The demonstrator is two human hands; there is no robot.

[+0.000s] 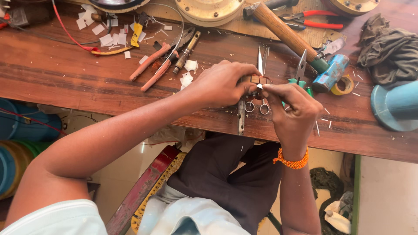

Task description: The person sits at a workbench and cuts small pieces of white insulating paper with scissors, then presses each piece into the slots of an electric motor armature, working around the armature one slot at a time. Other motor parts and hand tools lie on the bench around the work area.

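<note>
- Left hand (220, 85) grips a small dark slotted part (252, 81) near the surface's (65, 74) front edge, steadying it.
- Right hand (292, 106) pinches a white sliver (260, 86) against the part, fingertips together for fine control.
- Scissors (261, 82) lie just behind.

One view only, from a camera worn on the person's head, looking steeply down and forward over the near edge of the wooden worktop (65, 74). It sits close: both forearms fill the lower half, the lap and floor show below the near edge, and the worktop's far edge is cut off at the top. The right edge runs out of frame, tilted slightly
</note>
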